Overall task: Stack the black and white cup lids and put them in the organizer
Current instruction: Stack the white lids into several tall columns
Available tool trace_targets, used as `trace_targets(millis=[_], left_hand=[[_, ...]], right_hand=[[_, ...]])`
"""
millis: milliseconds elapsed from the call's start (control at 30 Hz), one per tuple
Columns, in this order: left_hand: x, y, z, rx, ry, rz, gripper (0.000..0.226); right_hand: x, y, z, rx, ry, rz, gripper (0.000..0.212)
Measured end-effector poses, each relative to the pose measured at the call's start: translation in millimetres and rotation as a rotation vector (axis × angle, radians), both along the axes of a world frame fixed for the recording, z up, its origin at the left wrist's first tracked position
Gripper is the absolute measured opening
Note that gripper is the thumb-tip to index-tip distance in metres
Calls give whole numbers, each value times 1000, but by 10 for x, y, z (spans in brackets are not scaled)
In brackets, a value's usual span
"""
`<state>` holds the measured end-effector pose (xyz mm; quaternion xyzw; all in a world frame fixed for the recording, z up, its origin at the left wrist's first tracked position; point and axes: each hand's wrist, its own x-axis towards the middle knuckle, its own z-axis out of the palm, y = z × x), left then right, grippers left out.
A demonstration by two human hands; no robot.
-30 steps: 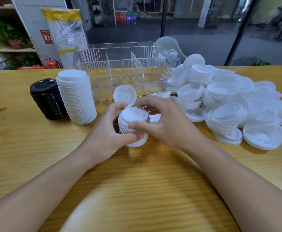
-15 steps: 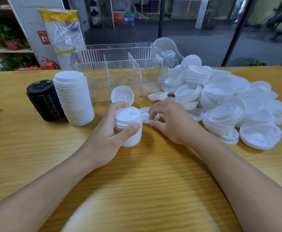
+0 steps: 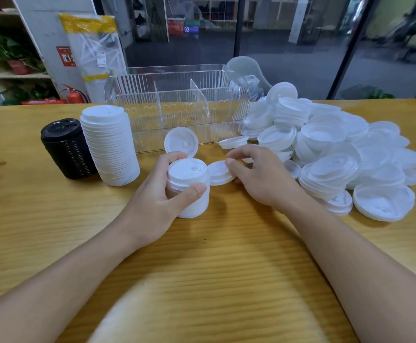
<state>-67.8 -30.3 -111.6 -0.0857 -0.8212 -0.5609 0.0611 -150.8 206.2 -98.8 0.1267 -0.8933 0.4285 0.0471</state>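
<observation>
Left hand wrapped around short stack of white lids, upright on counter. Right hand fingers pinching single white lid, tilted beside stack.

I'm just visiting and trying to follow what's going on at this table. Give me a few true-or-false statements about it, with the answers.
1. The left hand grips a short stack of white lids. True.
2. The clear organizer is already full of lids. False: its compartments look empty.
3. A black lid stack stands beside a tall white lid stack. True.
4. The right hand holds a black lid. False: its fingers are on a single white lid lying on the table.
5. The loose pile of white lids lies left of the organizer. False: it lies on the right.
</observation>
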Motion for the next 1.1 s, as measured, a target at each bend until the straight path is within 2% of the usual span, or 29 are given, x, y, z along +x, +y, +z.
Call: trace_targets(millis=[133,233,333,433,533,633,800,1100], left_hand=[[-18,-26,-23,-18,16,13,70],[-37,-64,-43,-32,19,23,77],[-40,-68,-39,-15,16,21,76],[-34,-61,-31,-7,18,20,69],[-22,-50,-20,6,12,21,70],[-15,-45,-4,41,-10,14,69],[-13,-34,17,72,-39,18,72],[-27,-35,14,66,-48,21,70]], right_hand=[[90,3,61,234,20,93,60],[127,-12,59,314,59,105,68],[82,-3,61,247,83,50,60],[89,30,166,-28,109,-16,47],[177,12,277,-318,90,141,31],[258,-107,251,-242,85,282,40],[327,-237,159,-69,110,322,59],[362,-236,182,-67,95,347,53]])
